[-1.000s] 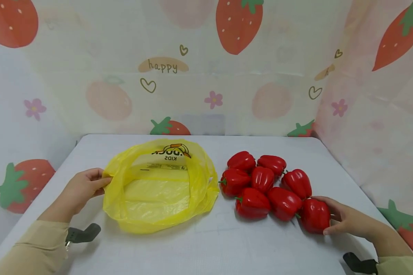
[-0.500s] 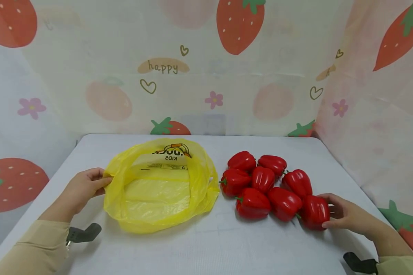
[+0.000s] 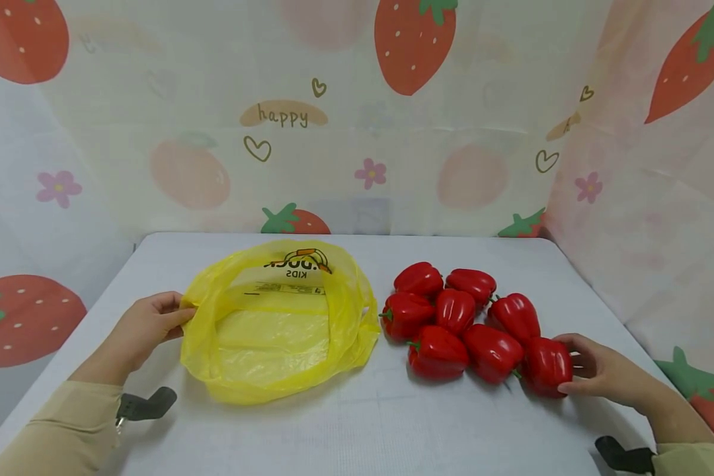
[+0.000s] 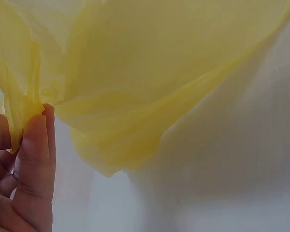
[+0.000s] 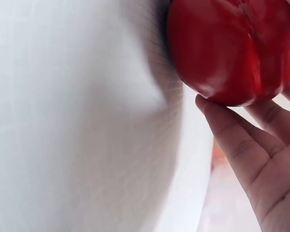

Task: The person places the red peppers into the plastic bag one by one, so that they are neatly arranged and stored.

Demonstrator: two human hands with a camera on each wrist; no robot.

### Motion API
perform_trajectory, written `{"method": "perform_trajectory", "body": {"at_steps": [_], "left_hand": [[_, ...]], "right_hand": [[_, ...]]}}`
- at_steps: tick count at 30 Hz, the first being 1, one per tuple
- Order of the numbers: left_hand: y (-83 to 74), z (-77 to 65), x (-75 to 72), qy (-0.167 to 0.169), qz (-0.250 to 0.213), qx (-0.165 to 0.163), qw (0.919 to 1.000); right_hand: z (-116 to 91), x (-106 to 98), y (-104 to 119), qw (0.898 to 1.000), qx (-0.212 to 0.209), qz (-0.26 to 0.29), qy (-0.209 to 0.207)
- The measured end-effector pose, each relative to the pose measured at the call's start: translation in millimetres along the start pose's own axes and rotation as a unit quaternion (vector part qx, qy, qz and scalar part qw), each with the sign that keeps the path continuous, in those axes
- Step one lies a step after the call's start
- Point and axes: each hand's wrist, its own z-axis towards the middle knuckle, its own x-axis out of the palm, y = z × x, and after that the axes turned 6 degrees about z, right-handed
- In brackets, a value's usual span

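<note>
My left hand pinches the left rim of a yellow plastic bag between thumb and fingers. The bag lies on the table with its wide mouth facing me, and the left wrist view shows the gathered film in the pinch. On the right, my right hand holds the nearest red bell pepper from its right side, thumb in front and fingers behind. Up close in the right wrist view, the thumb tip touches the glossy pepper, which sits at the table surface.
Several other red bell peppers, among them one at the front left, lie in a tight cluster right of the bag. The white table meets a strawberry-printed cloth backdrop behind and at both sides.
The held pepper and my right hand have shifted slightly away from me, against the cluster, then stayed nearly still. My left hand and the bag have barely moved.
</note>
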Motion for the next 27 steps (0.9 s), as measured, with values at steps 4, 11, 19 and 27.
{"method": "perform_trajectory", "body": {"at_steps": [4,11,19,27], "left_hand": [[1.5,2.0,0.4,-0.001,0.004,0.001,1.0000],[0.4,3.2,0.2,-0.003,0.005,0.000,1.0000],[-1.7,3.2,0.2,-0.002,0.017,0.006,0.9998],[-3.9,2.4,0.2,0.004,0.008,0.007,0.9999]], "right_hand": [[-3,-5,0,1.000,-0.004,-0.006,-0.003],[-11,-16,7,0.999,-0.052,0.000,-0.015],[-9,-26,22,0.992,-0.120,-0.028,-0.036],[5,-35,49,0.986,-0.155,-0.042,-0.037]]}}
